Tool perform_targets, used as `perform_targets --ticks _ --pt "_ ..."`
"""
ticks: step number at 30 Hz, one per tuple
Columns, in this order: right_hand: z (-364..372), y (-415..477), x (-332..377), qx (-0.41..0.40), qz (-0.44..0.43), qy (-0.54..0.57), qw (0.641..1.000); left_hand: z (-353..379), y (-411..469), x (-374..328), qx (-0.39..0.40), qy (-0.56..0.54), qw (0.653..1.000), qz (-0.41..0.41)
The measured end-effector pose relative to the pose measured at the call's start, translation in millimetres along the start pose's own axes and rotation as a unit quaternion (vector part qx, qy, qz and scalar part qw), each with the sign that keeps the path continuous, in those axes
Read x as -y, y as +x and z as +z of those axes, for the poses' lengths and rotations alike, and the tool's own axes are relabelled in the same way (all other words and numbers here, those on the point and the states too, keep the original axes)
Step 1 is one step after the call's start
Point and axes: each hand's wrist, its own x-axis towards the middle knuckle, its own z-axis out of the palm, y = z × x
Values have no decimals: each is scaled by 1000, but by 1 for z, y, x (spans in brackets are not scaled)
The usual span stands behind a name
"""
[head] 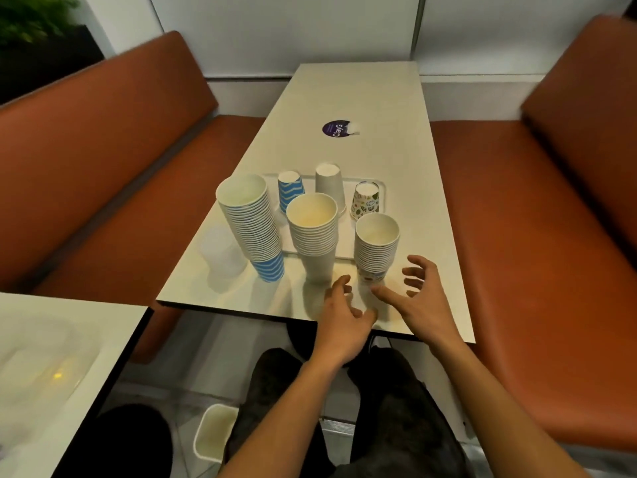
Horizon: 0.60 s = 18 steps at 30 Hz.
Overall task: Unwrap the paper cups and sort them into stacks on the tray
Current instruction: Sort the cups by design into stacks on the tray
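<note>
Cups (stacked) just beyond hands.

there is one view only, the wide-angle camera worn on my head. it looks forward and steeply down from above the near end of the surface. the tray sits close, just above the middle of the frame. nearer to me than the tray, my left grip and right grip reach in from the bottom edge, forearms showing. below them i see my lap and the floor. beyond the tray the surface runs off to the wall. the lens bows the left bench and the right bench outward either side of the tray.
</note>
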Motion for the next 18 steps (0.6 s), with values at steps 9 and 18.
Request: perform_targets --ticks 9,18 --pt "13 49 -3 64 -36 -1 997 18 43 -16 -14 36 999 -2" --pt "-4 45 -2 50 -50 53 996 24 38 -24 -29 27 998 45"
